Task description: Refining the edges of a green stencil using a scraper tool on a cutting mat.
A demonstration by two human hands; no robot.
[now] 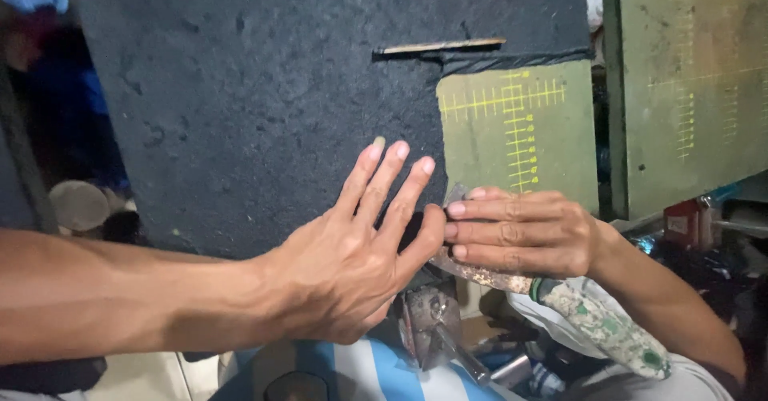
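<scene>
1. Pressing flat, the left hand (352,265) spreads open on one dark rough sheet (264,105) at its lower right edge.
2. Right hand (524,233) grips one worn blade (480,274) with a speckled handle at that edge.
3. Sheet looks mostly uncut; two green ruled mats (520,129) lie behind.

Dim, cluttered workshop; green ruled board (692,81) right, pale floor (144,377) perhaps

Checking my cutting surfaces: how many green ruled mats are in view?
2. One green mat lies partly under the dark sheet, just above the right hand; another green mat is at the far right. More may be hidden.
</scene>
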